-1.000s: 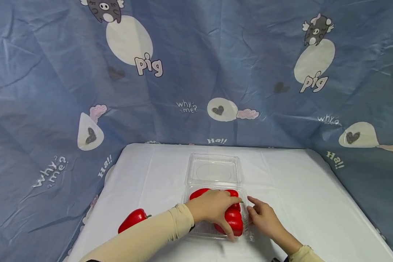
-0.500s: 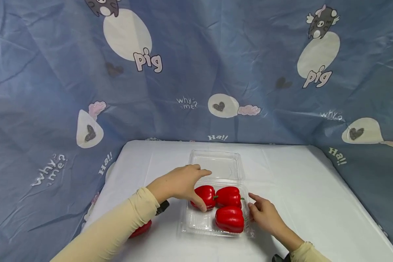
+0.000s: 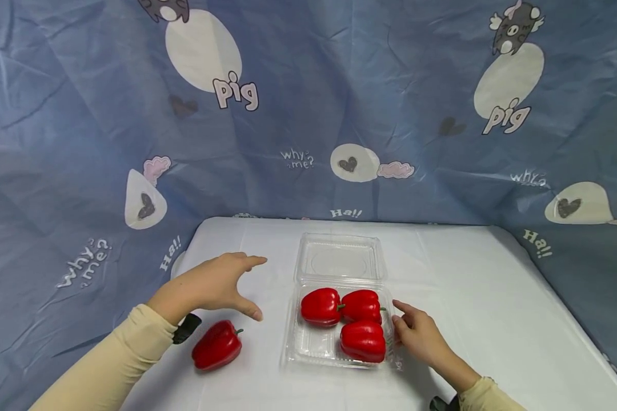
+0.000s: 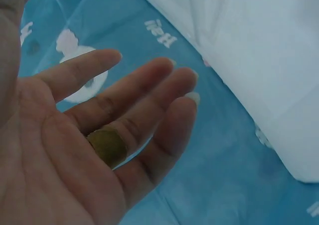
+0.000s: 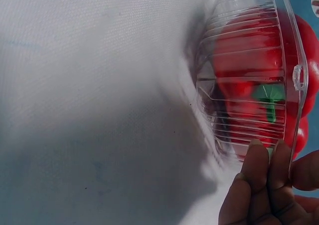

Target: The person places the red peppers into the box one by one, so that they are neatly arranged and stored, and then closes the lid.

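Observation:
A clear plastic clamshell container lies with its lid folded back. In its base sit three red bell peppers: one at the back left, one at the back right and one at the front right. My right hand pinches the right rim of the container; in the right wrist view its fingertips lie against the ribbed side wall. To the left, my left hand is held spread and holds nothing, thumb apart from the fingers. A fourth red bell pepper lies on the table just below that hand.
A white cloth covers the table. Behind it and along both sides hangs a blue curtain printed with pigs. The transparent lid lies flat behind the base.
My left hand has drawn back from the peppers in the container and moved left over the table, uncovering the loose pepper. My right hand stays at the container's right rim.

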Tool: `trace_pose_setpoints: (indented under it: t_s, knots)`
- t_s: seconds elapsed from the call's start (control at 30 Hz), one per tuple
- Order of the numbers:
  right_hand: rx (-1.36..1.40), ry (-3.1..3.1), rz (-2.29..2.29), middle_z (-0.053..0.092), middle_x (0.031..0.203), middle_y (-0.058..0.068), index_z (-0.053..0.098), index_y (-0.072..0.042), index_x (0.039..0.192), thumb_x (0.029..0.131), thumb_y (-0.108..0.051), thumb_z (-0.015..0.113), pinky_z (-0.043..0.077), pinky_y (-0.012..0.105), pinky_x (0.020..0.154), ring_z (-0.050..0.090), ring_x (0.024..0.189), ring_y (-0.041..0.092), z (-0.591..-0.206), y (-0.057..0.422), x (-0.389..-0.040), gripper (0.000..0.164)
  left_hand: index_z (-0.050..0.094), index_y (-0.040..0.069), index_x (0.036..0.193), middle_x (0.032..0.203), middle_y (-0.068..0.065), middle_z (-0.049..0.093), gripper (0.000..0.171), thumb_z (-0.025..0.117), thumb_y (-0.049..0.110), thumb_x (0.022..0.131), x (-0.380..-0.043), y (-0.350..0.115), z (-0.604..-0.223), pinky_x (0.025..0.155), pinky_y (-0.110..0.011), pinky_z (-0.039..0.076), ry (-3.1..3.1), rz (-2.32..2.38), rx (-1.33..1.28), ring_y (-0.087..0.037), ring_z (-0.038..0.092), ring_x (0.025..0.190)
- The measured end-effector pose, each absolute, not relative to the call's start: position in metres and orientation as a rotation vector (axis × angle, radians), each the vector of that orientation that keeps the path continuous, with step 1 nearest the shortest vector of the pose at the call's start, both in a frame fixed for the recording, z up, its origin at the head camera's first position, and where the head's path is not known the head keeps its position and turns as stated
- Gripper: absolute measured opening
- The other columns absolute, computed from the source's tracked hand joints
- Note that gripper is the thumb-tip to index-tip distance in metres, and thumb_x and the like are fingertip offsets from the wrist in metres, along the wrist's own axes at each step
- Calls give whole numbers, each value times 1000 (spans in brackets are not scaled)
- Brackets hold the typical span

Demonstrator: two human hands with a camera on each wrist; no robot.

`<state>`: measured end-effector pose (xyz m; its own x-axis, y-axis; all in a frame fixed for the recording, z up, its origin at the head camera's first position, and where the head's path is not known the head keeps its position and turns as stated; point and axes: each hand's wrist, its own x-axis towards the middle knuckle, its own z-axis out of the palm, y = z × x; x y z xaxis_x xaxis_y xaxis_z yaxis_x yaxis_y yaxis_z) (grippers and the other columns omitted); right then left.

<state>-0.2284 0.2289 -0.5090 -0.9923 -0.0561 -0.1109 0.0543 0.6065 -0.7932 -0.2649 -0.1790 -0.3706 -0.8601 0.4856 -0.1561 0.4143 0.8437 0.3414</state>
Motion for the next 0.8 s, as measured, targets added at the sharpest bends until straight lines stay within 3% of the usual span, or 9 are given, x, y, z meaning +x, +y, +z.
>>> trace_pose_setpoints:
  t_s: [0.33,0.57,0.8]
  knots:
    - [52,2693,-1336,58,64,4,50,6,139,97,-7,58,51,28,53,59,56,18,-509,229,-228,44,51,7,143,125,-14,60,103,79,69,65,-246,-210,-372,94,-53,48,2800,439,603,-33,57,116]
    - [45,2690,-1341,57,64,5,50,6,139,97,-6,58,52,28,53,59,56,18,-510,228,-227,44,55,5,137,132,-23,56,103,85,66,60,-235,-215,-388,95,-60,46,2757,402,483,-42,52,121]
    - [39,2694,-1324,57,64,4,50,6,139,98,-7,58,51,28,52,58,56,18,-510,228,-229,44,59,2,131,120,-21,59,99,92,55,54,-227,-219,-415,83,-54,53,2694,365,373,-34,59,105]
